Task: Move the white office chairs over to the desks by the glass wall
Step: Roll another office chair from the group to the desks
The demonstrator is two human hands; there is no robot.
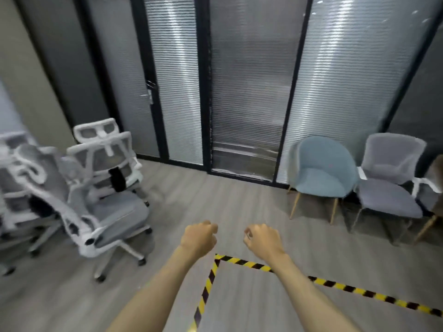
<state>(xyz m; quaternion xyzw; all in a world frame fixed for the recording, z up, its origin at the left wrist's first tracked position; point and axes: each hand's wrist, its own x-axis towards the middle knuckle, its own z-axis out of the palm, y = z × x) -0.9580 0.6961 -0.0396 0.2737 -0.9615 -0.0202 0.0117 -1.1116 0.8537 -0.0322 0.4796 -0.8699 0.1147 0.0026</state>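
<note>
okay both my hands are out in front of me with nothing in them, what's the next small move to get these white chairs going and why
Probably turn left and reach for the backrest of the nearest white office chair. Both the left hand and the right hand hang curled over bare floor holding nothing, while the white chairs cluster at the left, apart from your hands. That one sits at the group's open edge on casters.

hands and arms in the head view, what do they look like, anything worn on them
Both forearms are bare up to the bottom edge of the picture: no sleeves, gloves, watch or wristband show. The left hand wears nothing visible. The right hand has a small pale glint near its fingers, perhaps a ring; too blurred to tell.
</note>
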